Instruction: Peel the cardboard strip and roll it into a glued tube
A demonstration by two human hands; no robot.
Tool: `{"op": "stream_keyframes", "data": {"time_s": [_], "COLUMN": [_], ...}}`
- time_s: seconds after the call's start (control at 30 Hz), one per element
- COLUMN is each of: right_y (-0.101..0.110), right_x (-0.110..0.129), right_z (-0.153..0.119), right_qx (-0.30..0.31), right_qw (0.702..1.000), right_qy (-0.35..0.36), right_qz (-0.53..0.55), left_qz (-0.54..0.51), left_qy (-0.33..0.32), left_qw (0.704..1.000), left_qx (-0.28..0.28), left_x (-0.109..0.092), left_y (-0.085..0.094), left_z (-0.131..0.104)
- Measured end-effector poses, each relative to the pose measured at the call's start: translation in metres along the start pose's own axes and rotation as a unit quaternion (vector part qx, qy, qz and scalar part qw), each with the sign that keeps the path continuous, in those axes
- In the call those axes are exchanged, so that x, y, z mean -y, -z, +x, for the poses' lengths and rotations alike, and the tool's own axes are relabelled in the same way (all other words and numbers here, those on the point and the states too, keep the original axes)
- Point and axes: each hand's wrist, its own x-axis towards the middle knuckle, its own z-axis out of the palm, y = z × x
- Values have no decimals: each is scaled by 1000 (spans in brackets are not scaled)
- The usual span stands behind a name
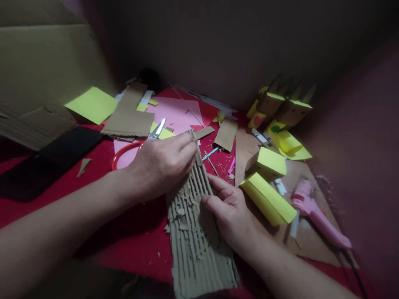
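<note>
A long strip of corrugated cardboard (199, 236) slants up from the bottom edge, its ridges bared and its surface ragged with torn paper bits. At its far end my left hand (165, 162) is closed, fingers pinching the cardboard's top edge. My right hand (229, 205) grips the strip's right side, thumb on top and fingers reaching beneath. Just beyond my left hand lie scissors with red handles (126, 150), blades pointing away, partly hidden by that hand.
Cardboard pieces (132, 118), a yellow sheet (92, 104) and pink paper (174, 111) lie behind on the red cloth (124, 224). At right are a pink glue gun (321, 214), yellow boxes (268, 202) and small box figures (293, 110). A black item (52, 162) lies left.
</note>
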Motion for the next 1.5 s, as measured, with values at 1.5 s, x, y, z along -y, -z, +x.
{"op": "stream_keyframes", "data": {"time_s": [1.5], "right_y": [3], "right_x": [2], "right_z": [4], "right_qx": [23], "right_qw": [995], "right_qy": [-38], "right_qz": [91], "left_qz": [-155], "left_qy": [51], "left_qw": [986], "left_qx": [46], "left_x": [-5], "left_y": [7], "left_z": [-8]}}
